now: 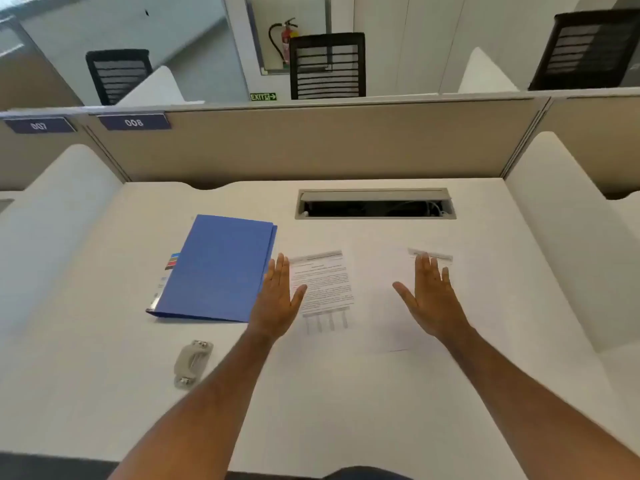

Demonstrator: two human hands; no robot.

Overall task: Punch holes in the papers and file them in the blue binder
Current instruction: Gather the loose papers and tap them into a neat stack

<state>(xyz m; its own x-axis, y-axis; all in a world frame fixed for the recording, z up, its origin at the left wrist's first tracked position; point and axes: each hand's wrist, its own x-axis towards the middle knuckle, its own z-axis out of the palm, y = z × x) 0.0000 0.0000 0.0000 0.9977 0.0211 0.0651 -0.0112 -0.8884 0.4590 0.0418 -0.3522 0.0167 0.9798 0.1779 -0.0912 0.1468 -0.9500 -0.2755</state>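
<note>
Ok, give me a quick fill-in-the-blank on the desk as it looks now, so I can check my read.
1. The binder lies ____, left of the printed sheet.
2. The hole punch sits nearer the person than the binder, and ____ hand touches it.
3. Both hands, left and right, have their fingers ____.
4. The right hand is over a second ____.

Missing words: closed; neither; straight; sheet
</note>
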